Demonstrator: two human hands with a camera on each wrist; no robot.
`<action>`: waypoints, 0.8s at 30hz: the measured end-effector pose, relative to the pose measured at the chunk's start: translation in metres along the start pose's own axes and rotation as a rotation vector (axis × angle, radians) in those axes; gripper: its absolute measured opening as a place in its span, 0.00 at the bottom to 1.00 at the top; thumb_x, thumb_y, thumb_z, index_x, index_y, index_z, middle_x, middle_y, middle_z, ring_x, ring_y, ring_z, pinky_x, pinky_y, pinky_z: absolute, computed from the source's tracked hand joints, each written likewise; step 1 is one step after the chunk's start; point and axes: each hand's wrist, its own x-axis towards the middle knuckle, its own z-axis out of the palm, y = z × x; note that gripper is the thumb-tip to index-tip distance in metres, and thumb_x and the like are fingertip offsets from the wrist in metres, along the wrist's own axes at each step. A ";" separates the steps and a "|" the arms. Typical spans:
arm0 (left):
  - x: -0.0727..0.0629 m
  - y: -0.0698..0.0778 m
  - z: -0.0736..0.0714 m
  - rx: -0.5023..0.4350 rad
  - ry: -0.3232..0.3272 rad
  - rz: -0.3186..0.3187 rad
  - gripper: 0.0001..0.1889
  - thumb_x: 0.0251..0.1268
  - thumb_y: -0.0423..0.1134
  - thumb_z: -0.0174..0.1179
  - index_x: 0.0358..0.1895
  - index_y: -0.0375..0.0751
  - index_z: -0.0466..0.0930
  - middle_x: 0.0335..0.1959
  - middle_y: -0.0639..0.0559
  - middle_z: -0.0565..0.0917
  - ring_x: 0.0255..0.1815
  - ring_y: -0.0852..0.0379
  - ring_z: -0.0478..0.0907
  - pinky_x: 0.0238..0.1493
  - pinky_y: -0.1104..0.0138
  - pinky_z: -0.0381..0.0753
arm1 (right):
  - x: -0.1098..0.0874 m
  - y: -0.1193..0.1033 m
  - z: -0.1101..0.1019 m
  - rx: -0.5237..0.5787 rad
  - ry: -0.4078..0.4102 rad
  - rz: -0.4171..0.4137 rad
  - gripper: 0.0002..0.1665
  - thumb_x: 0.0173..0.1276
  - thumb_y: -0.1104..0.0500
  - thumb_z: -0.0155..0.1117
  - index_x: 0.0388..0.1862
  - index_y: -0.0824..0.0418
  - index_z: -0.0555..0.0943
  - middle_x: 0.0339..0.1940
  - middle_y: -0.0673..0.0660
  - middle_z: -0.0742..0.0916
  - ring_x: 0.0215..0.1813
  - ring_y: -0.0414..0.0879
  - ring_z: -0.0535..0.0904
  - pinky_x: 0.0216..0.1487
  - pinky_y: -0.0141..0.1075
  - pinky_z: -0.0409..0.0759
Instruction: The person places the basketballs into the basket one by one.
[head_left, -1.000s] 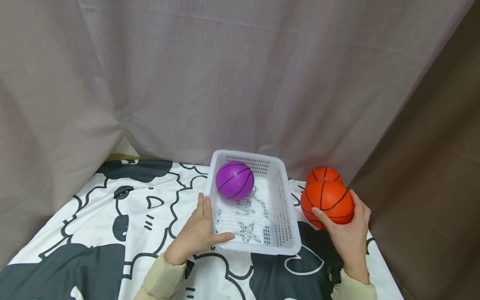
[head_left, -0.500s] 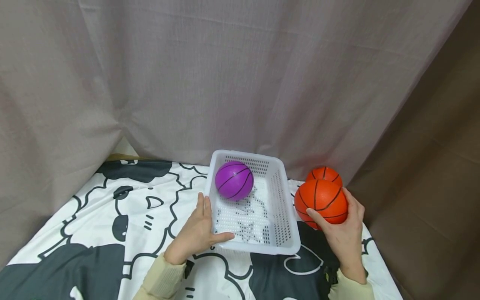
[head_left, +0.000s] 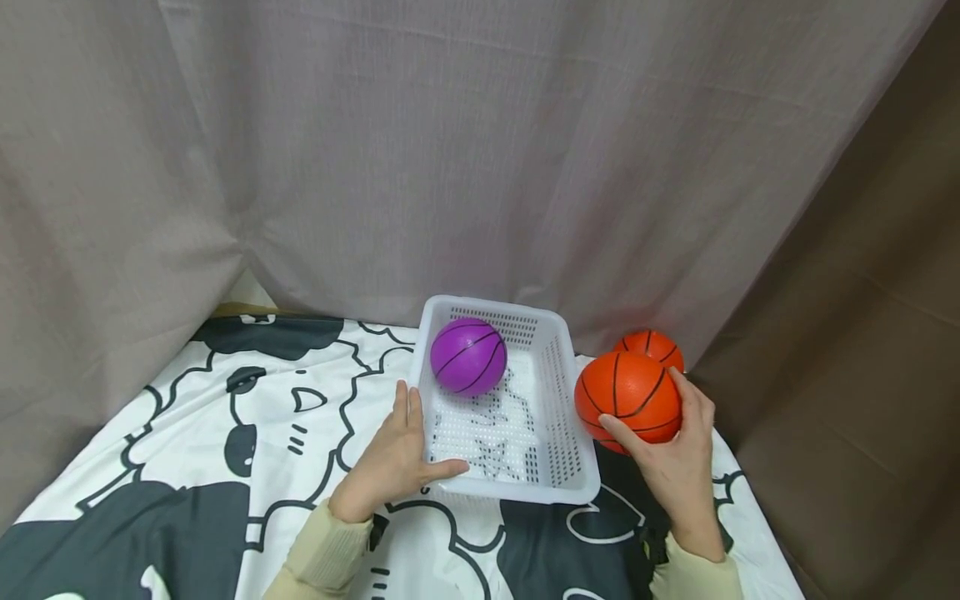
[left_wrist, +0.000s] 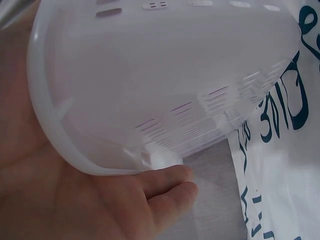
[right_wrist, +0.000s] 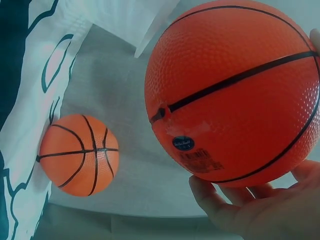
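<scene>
My right hand (head_left: 684, 462) grips an orange toy basketball (head_left: 630, 396) with black lines, thumb on the near side and fingers round the right. The ball is close beside the right wall of a white perforated plastic basket (head_left: 517, 496). A printed label shows on the ball (right_wrist: 235, 90) in the right wrist view. Against the basket's left side lies my left hand (head_left: 392, 458), fingers straight and thumb stretched over the near rim corner. In the left wrist view the palm touches the basket's rim (left_wrist: 85, 167). Inside the basket, at the far left, sits a purple toy basketball (head_left: 468, 357).
A second orange basketball (head_left: 658, 343) stands behind the held one, partly hidden by it; the right wrist view shows this ball (right_wrist: 82, 155) whole. Below lies a black-and-white cartoon cloth (head_left: 300, 433). A grey-brown curtain (head_left: 480, 150) hangs along the back, a browner one at right.
My right hand has moved left with the orange basketball, bringing it right up to the basket. The left hand keeps its place at the basket, and the purple ball has not moved.
</scene>
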 end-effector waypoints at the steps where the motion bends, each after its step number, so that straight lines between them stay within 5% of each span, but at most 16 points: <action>1: 0.000 0.000 0.000 0.002 0.000 -0.001 0.67 0.48 0.69 0.66 0.73 0.20 0.41 0.74 0.24 0.34 0.73 0.31 0.51 0.70 0.50 0.57 | 0.000 -0.001 0.001 0.002 -0.004 -0.007 0.60 0.46 0.50 0.83 0.76 0.42 0.59 0.70 0.56 0.63 0.63 0.57 0.66 0.54 0.62 0.74; 24: -0.001 0.001 -0.003 -0.001 0.006 0.015 0.66 0.49 0.68 0.66 0.72 0.18 0.43 0.73 0.22 0.37 0.73 0.31 0.50 0.70 0.50 0.58 | -0.012 -0.018 0.019 0.024 -0.102 -0.154 0.60 0.42 0.51 0.85 0.74 0.40 0.62 0.69 0.55 0.65 0.63 0.56 0.67 0.53 0.63 0.75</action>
